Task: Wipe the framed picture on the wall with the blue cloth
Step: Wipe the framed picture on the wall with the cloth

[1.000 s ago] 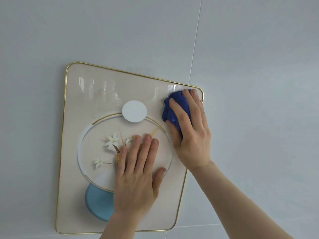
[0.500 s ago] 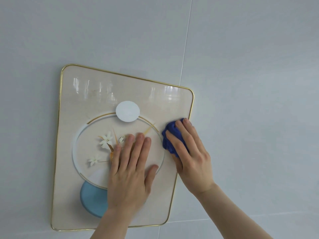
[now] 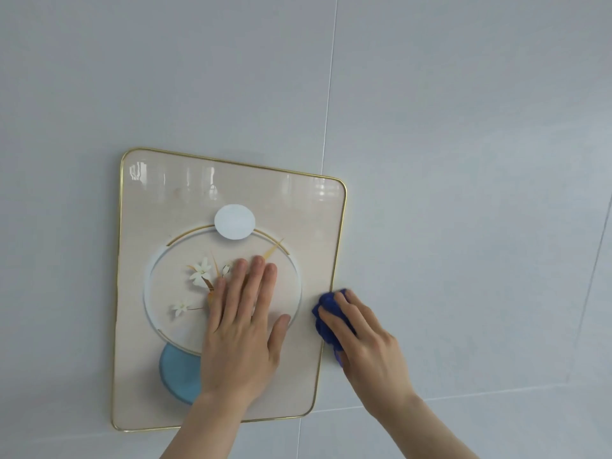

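Blue cloth (image 3: 326,314) under right hand (image 3: 367,346)

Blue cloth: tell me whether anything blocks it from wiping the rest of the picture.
The left hand lies flat on the framed picture, covering its lower middle. The blue cloth, bunched under the right hand, sits at the right edge; elsewhere nothing visible blocks it.

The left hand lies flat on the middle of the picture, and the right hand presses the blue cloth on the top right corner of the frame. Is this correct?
Not quite. The head view shows the right hand pressing the blue cloth on the lower right edge of the framed picture, not the top corner. The left hand does lie flat on the middle.
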A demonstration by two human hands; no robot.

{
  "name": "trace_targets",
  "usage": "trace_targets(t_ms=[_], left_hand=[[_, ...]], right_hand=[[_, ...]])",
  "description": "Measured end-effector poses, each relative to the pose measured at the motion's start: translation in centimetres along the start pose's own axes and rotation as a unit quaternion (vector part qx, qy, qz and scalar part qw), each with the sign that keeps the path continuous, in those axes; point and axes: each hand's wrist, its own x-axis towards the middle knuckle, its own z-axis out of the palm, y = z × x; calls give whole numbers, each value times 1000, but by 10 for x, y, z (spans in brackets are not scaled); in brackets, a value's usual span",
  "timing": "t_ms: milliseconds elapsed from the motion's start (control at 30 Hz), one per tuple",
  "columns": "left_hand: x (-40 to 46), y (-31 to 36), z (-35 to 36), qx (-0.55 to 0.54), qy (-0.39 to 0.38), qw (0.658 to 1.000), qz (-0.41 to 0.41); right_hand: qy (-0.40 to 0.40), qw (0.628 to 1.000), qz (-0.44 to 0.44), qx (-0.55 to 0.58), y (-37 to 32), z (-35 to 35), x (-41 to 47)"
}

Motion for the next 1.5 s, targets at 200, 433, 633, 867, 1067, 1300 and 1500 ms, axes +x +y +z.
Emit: trace_targets(t_ms=[200, 433, 633, 867, 1067, 1300, 1500], left_hand=[[1, 1, -17, -48, -45, 998, -9], [2, -25, -51, -122, -1, 992, -11], [20, -85, -81, -119, 42, 987, -96], [28, -136, -76, -62, 25, 995, -73], [29, -151, -52, -45, 20, 997, -52], [30, -159, -31, -51, 57, 996, -37], [31, -161, -21, -44, 89, 994, -39]], right_hand=[[-52, 942, 295, 154, -7, -20, -19], [37, 669, 566, 481, -35, -69, 46], [166, 698, 451, 530, -87, -86, 137], [222, 886, 204, 352, -132, -48, 213], [194, 975, 55, 91, -135, 13, 229], [200, 972, 23, 119, -144, 35, 225], [190, 975, -82, 82, -149, 49, 227]])
